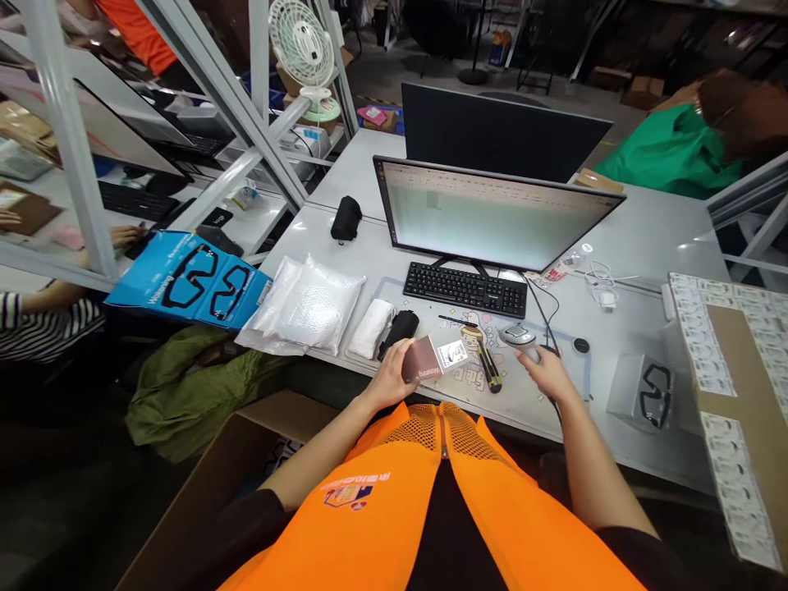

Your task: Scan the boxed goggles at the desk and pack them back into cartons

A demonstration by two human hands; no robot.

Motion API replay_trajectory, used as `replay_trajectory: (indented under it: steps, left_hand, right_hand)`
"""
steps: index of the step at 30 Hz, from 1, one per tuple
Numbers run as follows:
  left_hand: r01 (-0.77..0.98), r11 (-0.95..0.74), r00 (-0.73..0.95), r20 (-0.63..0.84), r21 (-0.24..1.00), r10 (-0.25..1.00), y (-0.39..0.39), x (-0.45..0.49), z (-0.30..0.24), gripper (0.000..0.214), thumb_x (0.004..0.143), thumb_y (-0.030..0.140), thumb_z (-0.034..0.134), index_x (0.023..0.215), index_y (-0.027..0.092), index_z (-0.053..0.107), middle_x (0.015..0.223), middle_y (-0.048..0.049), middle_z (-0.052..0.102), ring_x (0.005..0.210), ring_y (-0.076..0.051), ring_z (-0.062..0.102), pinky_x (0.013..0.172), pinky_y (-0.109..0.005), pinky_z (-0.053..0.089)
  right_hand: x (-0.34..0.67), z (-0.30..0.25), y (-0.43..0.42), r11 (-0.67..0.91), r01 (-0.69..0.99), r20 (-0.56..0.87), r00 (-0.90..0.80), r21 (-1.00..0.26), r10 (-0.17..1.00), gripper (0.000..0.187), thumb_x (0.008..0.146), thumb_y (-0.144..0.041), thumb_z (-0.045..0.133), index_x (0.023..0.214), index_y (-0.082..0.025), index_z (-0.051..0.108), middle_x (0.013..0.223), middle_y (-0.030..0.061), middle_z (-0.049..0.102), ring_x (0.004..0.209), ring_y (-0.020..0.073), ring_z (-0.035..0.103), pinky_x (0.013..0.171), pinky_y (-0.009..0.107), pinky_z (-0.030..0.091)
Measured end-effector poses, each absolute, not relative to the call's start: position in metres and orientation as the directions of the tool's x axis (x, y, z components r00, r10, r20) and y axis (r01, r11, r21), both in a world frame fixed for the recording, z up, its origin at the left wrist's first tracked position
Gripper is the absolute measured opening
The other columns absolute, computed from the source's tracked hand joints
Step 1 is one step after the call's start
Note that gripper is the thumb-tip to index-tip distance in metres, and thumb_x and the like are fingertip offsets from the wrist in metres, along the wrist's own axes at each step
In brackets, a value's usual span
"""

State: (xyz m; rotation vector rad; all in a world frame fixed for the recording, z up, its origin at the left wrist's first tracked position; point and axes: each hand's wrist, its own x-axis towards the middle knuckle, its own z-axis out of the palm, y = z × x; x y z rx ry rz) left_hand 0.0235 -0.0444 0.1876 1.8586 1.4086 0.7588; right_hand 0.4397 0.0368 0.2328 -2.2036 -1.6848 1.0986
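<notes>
My left hand [389, 381] is closed round one end of a small brown box [424, 361], held over the desk's front edge. A white printed label [453, 353] shows on the box. Wrapped round a grey barcode scanner [518, 335], my right hand [547, 374] holds it just above the desk mat, its head turned towards the box side. Between the two hands lies a yellow and black utility knife [491, 368]. A black pouch [400, 330] and a white folded bundle [370, 328] lie just beyond my left hand.
Behind the hands stand a keyboard [465, 289] and a lit monitor [492, 217]. Bubble mailers [320, 304] and a blue box [185, 283] are at left. A label-covered carton [739, 394] stands right, beside a white box [637, 392]. Another person's striped sleeve [58, 316] shows far left.
</notes>
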Motion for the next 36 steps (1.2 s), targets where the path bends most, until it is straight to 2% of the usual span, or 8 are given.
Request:
replay_trajectory:
  steps: [3, 8, 13, 19, 23, 26, 31, 36]
  left_hand:
    - [0.542, -0.112, 0.154, 0.033, 0.833, 0.988, -0.049, 0.014, 0.187, 0.097, 0.084, 0.027, 0.082, 0.167, 0.023, 0.032, 0.167, -0.0216, 0.044, 0.161, -0.04, 0.041, 0.132, -0.06, 0.037]
    - [0.418, 0.14, -0.044, -0.133, 0.897, 0.99, -0.061, -0.009, 0.191, 0.106, 0.078, 0.045, 0.091, 0.165, 0.025, 0.034, 0.17, -0.0215, 0.04, 0.161, -0.042, 0.04, 0.13, -0.058, 0.039]
    - [0.15, 0.362, -0.146, -0.342, 0.92, 0.928, -0.071, -0.038, 0.198, 0.12, 0.072, 0.048, 0.094, 0.169, 0.027, 0.027, 0.167, -0.0215, 0.044, 0.152, -0.043, 0.052, 0.122, -0.06, 0.047]
    - [-0.136, 0.381, -0.192, -0.402, 0.914, 0.895, -0.079, -0.079, 0.214, 0.127, 0.068, 0.045, 0.097, 0.171, 0.029, 0.024, 0.153, -0.0192, 0.06, 0.14, -0.041, 0.063, 0.115, -0.059, 0.053]
    - [-0.154, 0.332, -0.253, -0.362, 0.931, 0.897, -0.085, -0.107, 0.224, 0.128, 0.065, 0.047, 0.1, 0.171, 0.03, 0.028, 0.155, -0.0193, 0.06, 0.14, -0.042, 0.063, 0.114, -0.06, 0.054]
    - [-0.149, 0.299, -0.26, -0.329, 0.943, 0.908, -0.093, -0.127, 0.228, 0.125, 0.068, 0.047, 0.099, 0.171, 0.032, 0.029, 0.154, -0.018, 0.062, 0.138, -0.041, 0.065, 0.116, -0.061, 0.052]
    - [-0.13, 0.293, -0.333, -0.32, 0.947, 0.887, -0.126, -0.161, 0.223, 0.127, 0.068, 0.046, 0.099, 0.172, 0.03, 0.027, 0.149, -0.0181, 0.062, 0.142, -0.041, 0.062, 0.122, -0.062, 0.046]
    - [-0.173, 0.368, -0.486, -0.404, 0.913, 0.775, -0.178, -0.197, 0.207, 0.129, 0.069, 0.05, 0.097, 0.172, 0.028, 0.023, 0.15, -0.0194, 0.059, 0.146, -0.04, 0.058, 0.126, -0.062, 0.042]
  right_hand:
    - [0.436, 0.182, 0.038, -0.362, 0.844, -0.339, 0.233, -0.395, 0.912, 0.049, 0.092, -0.051, 0.06, 0.121, -0.014, 0.074, 0.102, 0.0168, 0.078, 0.1, 0.0339, 0.074, 0.089, 0.04, 0.055]
    - [0.42, 0.129, 0.026, -0.421, 0.836, -0.3, 0.326, -0.352, 0.897, 0.075, 0.092, -0.036, 0.054, 0.156, 0.003, 0.049, 0.142, 0.0333, 0.067, 0.133, 0.0419, 0.066, 0.109, 0.049, 0.052]
    - [0.418, 0.109, 0.011, -0.461, 0.829, -0.272, 0.387, -0.316, 0.881, 0.079, 0.087, -0.031, 0.06, 0.159, -0.001, 0.049, 0.14, 0.0324, 0.068, 0.133, 0.0431, 0.067, 0.109, 0.051, 0.054]
    - [0.409, 0.123, 0.021, -0.403, 0.868, -0.134, 0.38, -0.29, 0.915, 0.082, 0.086, -0.044, 0.058, 0.152, 0.005, 0.053, 0.135, 0.0402, 0.063, 0.131, 0.0545, 0.063, 0.109, 0.07, 0.049]
    - [0.322, 0.148, 0.073, 0.024, 0.873, 0.181, 0.074, -0.487, 0.981, 0.067, 0.091, -0.046, 0.052, 0.145, -0.005, 0.06, 0.134, 0.0294, 0.067, 0.131, 0.0445, 0.063, 0.114, 0.066, 0.049]
    - [0.199, 0.174, 0.112, 0.398, 0.719, 0.272, -0.291, -0.571, 0.917, 0.054, 0.098, -0.042, 0.051, 0.14, -0.012, 0.064, 0.138, 0.0224, 0.07, 0.131, 0.0372, 0.063, 0.119, 0.061, 0.048]
    - [-0.026, 0.208, 0.142, 0.706, 0.469, 0.047, -0.816, -0.53, 0.577, 0.049, 0.102, -0.029, 0.052, 0.146, -0.015, 0.066, 0.153, 0.0188, 0.066, 0.141, 0.0349, 0.058, 0.122, 0.054, 0.045]
    - [-0.192, 0.204, 0.14, 0.843, 0.376, -0.222, -0.924, -0.385, 0.311, 0.056, 0.105, -0.03, 0.053, 0.158, -0.012, 0.057, 0.172, 0.0177, 0.048, 0.161, 0.0363, 0.039, 0.128, 0.056, 0.035]
